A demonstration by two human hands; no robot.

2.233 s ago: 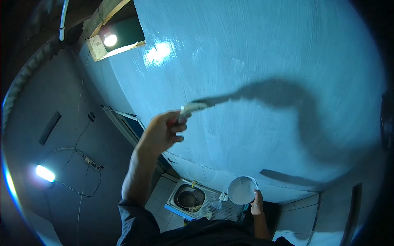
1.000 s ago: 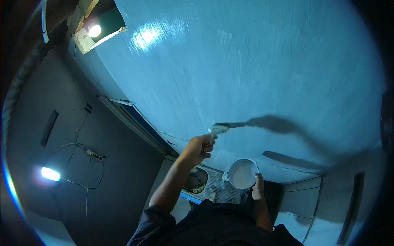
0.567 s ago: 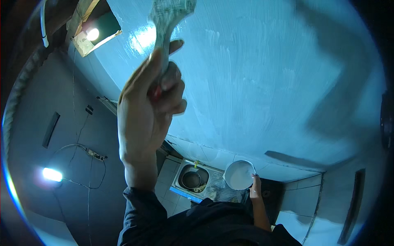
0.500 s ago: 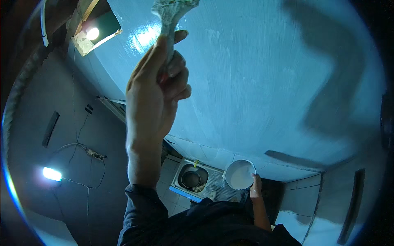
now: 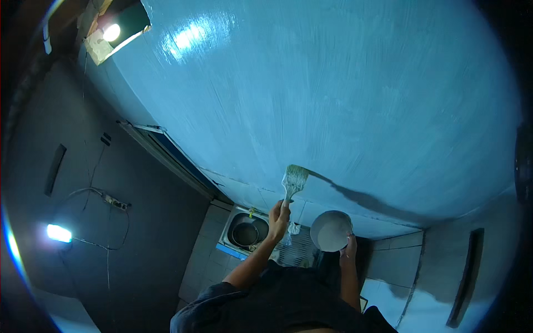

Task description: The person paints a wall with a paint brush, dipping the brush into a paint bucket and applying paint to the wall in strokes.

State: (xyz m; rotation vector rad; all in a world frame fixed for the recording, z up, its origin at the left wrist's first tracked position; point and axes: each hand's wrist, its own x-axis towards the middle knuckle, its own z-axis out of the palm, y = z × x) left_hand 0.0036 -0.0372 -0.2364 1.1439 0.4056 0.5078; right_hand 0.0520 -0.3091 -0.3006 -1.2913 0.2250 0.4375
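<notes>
My left hand (image 5: 278, 221) is closed round the handle of a wide paintbrush (image 5: 295, 180). The brush points upward, its bristles and ferrule coated with whitish paint, and whether it touches the wall cannot be made out. In my right hand (image 5: 348, 248) is a round paint bucket (image 5: 323, 223), gripped at its rim and side, with pale paint inside. Both stand in front of a blue-lit wall (image 5: 333, 100) streaked with brush strokes, shiny at the upper left. The brush's shadow stretches to the right over the wall.
Below the wall is a steel sink (image 5: 227, 237) with a round pan (image 5: 245, 234) in it and a ribbed drainboard (image 5: 297, 251) alongside. A bright lamp (image 5: 59, 233) and a power strip (image 5: 115, 202) hang with cables on the dark left wall. A bulb (image 5: 111, 33) glows in the upper-left opening.
My left hand has come down and to the right with the paintbrush, from high in front of the wall to beside the bucket. The bucket is now tilted a little differently in my right hand.
</notes>
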